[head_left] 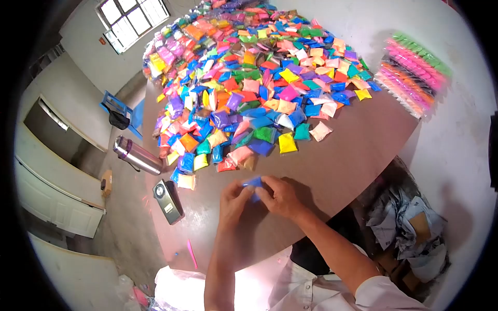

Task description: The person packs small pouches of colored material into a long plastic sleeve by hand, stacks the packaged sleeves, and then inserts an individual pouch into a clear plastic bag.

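Between my two hands, just above the near part of the brown table (205, 236), is a small blue packet (253, 182). My left hand (234, 201) pinches its left side with the thumb on top. On the other side my right hand (280, 196) grips it, thumb and fingers pressed together. The fingers cover much of the packet, so its contents cannot be made out. Just beyond the hands lies the front of a large heap of colourful small packets (251, 114), with a yellow packet (287, 143) and a pink one (240, 155) nearest.
A steel thermos (139, 155) and a dark phone-like device (167, 201) are at the table's left edge. A pink plastic tool (192, 254) lies nearer me. Bagged coloured sticks (413, 72) rest at the right edge. Crumpled wrappings (410, 228) fill a box below right.
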The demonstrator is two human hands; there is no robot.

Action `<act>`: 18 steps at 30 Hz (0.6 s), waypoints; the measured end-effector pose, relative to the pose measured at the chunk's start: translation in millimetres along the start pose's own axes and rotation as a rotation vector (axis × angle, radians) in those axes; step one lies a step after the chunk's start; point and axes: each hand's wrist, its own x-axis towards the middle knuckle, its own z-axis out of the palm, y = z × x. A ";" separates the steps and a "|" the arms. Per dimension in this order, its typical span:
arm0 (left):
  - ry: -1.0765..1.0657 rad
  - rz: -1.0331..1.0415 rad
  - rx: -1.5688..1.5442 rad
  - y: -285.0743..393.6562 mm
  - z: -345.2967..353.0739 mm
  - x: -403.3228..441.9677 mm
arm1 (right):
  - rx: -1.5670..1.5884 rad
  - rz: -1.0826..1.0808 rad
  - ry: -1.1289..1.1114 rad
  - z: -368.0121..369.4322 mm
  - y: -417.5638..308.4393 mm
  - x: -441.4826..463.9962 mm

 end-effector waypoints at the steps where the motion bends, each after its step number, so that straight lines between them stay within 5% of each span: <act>1: 0.037 -0.013 0.055 3.4 -0.8 -6.5 | 0.006 -0.013 0.005 -0.3 0.1 -2.2; 4: 0.158 -0.025 0.000 6.2 5.7 -43.8 | -0.023 -0.110 -0.061 1.1 -5.8 -22.1; 9: 0.129 -0.142 0.026 11.9 10.2 -114.1 | -0.093 0.020 -0.361 -4.4 -33.1 -61.6; 18: 0.341 -0.009 -0.080 -10.4 16.9 -135.3 | -0.061 -0.225 -0.310 1.4 -26.1 -77.7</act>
